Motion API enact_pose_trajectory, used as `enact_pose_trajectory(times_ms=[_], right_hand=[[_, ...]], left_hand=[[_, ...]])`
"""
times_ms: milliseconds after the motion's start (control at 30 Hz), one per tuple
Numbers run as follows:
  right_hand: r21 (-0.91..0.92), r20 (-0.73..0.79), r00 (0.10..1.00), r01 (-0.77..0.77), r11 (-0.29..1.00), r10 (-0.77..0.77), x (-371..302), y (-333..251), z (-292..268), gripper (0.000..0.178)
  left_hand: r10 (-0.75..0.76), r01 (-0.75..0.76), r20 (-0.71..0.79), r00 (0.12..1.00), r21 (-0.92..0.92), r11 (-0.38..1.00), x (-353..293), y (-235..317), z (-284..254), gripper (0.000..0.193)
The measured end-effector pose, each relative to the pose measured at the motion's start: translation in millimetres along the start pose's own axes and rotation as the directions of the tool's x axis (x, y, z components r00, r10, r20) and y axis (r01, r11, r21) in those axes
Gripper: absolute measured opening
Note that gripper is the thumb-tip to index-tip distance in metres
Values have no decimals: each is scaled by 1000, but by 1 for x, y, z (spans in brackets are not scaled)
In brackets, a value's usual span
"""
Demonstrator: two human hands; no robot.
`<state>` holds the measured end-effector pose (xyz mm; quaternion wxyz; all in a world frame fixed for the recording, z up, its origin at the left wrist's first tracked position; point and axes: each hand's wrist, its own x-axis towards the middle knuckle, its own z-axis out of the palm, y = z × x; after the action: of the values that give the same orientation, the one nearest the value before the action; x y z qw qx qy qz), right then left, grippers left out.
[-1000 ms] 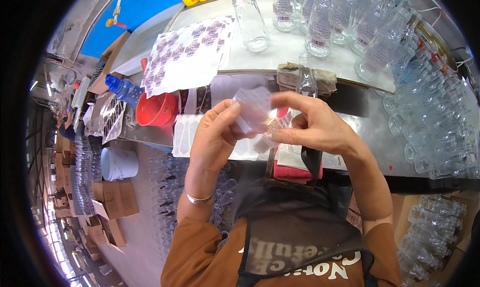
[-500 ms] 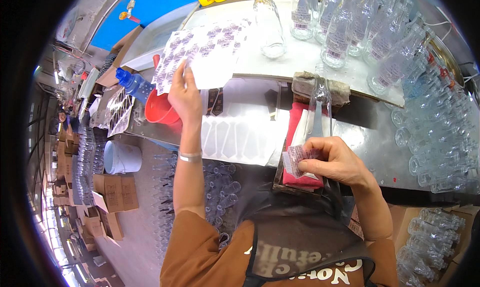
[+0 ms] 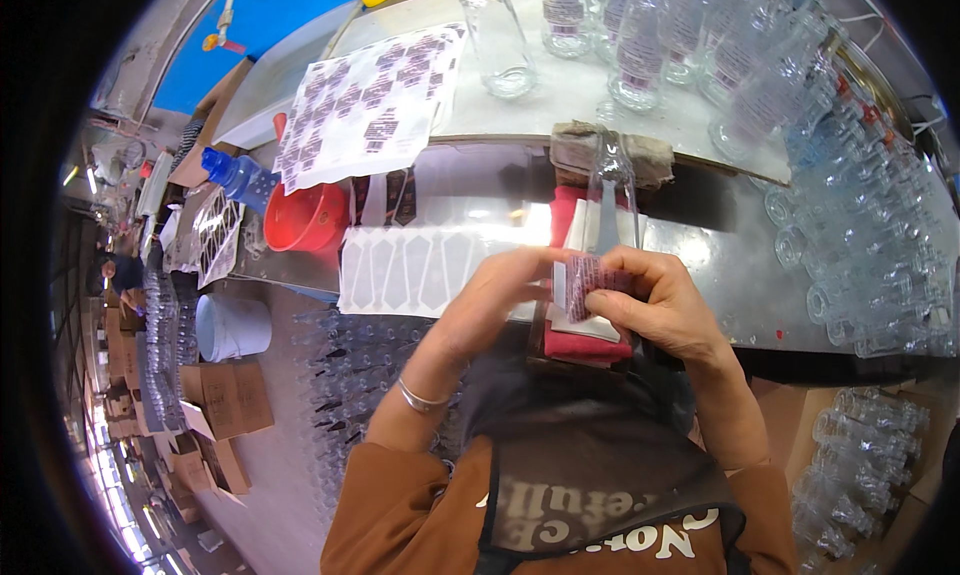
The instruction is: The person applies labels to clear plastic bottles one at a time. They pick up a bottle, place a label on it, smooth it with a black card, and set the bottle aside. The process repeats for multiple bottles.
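Note:
Pinched between the thumb and fingers of my right hand [image 3: 665,300] is a small stack of printed label pieces [image 3: 583,287], with purple print and a pale edge. My left hand [image 3: 500,293] has its fingertips at the left edge of these labels; they are smeared, so whether they grip is unclear. Just beyond both hands a clear glass bottle [image 3: 612,193] lies with its neck pointing away, against a folded grey-beige cloth [image 3: 640,159]. Below the labels is a red cloth pad [image 3: 590,347] with a white layer on top. A printed label sheet [image 3: 375,100] lies at the far left.
Several upright labelled bottles [image 3: 640,60] stand at the back, with rows of lying bottles [image 3: 850,245] at right. A red bowl [image 3: 308,218], a blue bottle [image 3: 240,178] and a cut-out sheet [image 3: 410,270] are at left. A white bucket [image 3: 233,327] stands on the floor.
My left hand has moved from the label sheet down and right to the labels in my right hand. The whole view has shifted slightly. My right hand still pinches the labels.

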<state>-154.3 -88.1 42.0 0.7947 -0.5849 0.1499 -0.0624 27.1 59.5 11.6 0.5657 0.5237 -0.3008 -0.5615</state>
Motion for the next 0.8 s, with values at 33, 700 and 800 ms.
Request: enact_pose_trajectory(times_ms=[33,700,800], right_hand=[[-14,-23,1000,13,1000,-13,-2,1,-1,20],[-18,-294,955,41,999,-44,-32,38,-40,26],[-42,-336,940,39,998,-50,-30,43,-43,27]], left_hand=[[16,-18,-16,1000,-94,995,0,-4,7,46],[649,-299,159,744,948,110,36,1,61,19],[655,-433,254,712,893,125,26,3,60,20]])
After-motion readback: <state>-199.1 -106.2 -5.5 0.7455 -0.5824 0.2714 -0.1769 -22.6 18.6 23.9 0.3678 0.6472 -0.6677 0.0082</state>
